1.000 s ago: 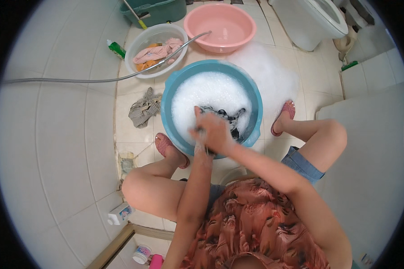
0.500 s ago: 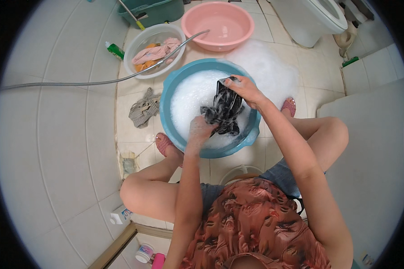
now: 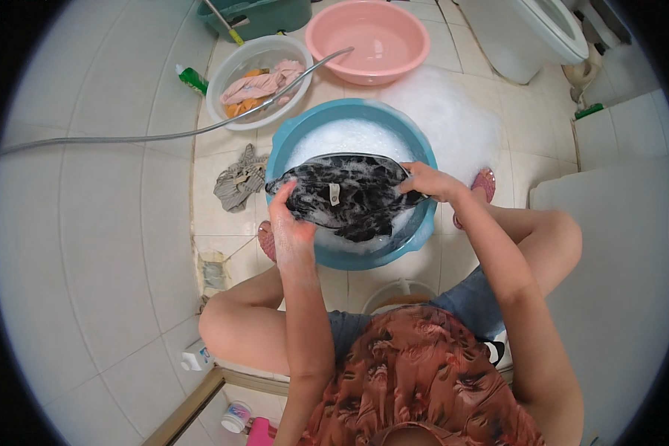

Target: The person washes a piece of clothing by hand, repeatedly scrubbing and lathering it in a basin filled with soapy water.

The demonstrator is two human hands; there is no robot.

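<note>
A black garment (image 3: 320, 195), wet and streaked with suds, is stretched out sideways between my hands. A small white label shows near its middle. My left hand (image 3: 291, 215), foamy to the wrist, is closed on the garment's left end at the near-left rim. At the other end my right hand (image 3: 428, 183) pinches the cloth near the right rim. Beneath the garment is a blue basin (image 3: 278, 157) with white foam (image 3: 349, 137) in it. The lower part of the garment hangs toward the suds; whether it touches them I cannot tell.
A grey hose (image 3: 156, 138) crosses from the left wall over a white basin (image 3: 217, 104) of pink and orange cloths to a pink basin (image 3: 372, 70). A striped cloth (image 3: 238, 178) lies left of the blue basin. Foam spreads over the floor at right; a toilet (image 3: 524, 44) stands beyond.
The black garment was bunched between my hands and is now spread wide. My left hand has moved left and up, my right hand slightly right and down.
</note>
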